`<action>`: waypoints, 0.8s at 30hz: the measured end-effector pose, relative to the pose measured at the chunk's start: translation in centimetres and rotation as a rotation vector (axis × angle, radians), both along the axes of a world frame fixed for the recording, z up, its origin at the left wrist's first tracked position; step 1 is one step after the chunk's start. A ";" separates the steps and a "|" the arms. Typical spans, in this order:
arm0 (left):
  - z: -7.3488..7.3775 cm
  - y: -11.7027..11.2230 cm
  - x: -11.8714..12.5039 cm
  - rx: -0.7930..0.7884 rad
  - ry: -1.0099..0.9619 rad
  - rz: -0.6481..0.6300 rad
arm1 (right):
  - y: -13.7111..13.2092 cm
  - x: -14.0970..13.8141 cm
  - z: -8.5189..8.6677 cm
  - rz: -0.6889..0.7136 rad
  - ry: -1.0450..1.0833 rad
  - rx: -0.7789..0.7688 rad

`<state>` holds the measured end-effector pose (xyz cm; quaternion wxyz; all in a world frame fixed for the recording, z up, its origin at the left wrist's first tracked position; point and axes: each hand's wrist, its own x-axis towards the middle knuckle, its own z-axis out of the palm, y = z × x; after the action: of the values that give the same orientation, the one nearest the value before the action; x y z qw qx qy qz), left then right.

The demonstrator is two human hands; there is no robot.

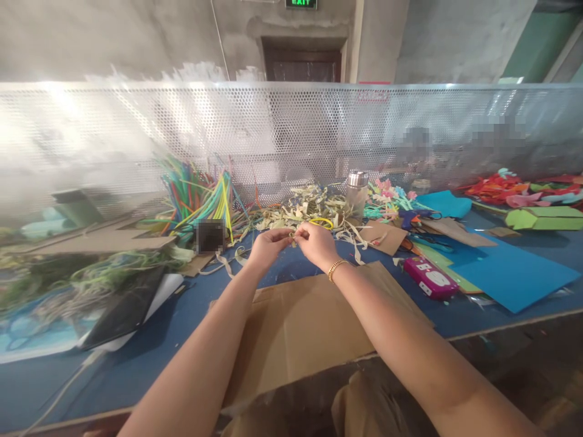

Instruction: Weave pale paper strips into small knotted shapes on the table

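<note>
My left hand [268, 247] and my right hand [317, 244] meet above the far edge of a flat sheet of cardboard [314, 318]. Both pinch a small yellow-green piece [293, 238] between thumb and fingers; it is too small to tell its kind. A gold chain bracelet [334, 269] circles the right wrist. Just beyond the hands lies a heap of pale green and cream strips [314, 203]. A yellow ring-shaped item [321, 223] rests at the near side of that heap, close to my right hand.
At left stand bundled coloured stems [195, 200], near a black flat panel [125, 309]. On the right are a clear bottle [357, 194], a purple box [430, 278], blue sheets [510, 267] and a green folded paper form [544, 218]. A perforated metal screen [282, 127] closes the back.
</note>
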<state>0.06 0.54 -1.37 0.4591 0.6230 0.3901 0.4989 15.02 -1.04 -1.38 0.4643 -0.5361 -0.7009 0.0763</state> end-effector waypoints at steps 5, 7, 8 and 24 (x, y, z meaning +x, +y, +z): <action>-0.3 0.2 0.0 -0.023 -0.021 0.017 | 1.2 -0.1 -1.2 0.088 0.233 -0.103; -0.5 0.4 -0.1 -0.033 -0.021 0.018 | 1.6 -0.2 -1.7 0.141 0.343 -0.150; -0.6 0.5 -0.1 -0.037 -0.019 0.016 | 1.8 -0.2 -1.9 0.166 0.394 -0.175; -0.1 -0.1 -0.4 -0.097 0.001 -0.028 | 2.0 0.0 -2.1 0.264 0.426 -0.248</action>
<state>-0.33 0.47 -1.51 0.4954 0.6059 0.4052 0.4725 15.05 0.93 -3.43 0.5180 -0.4646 -0.6367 0.3324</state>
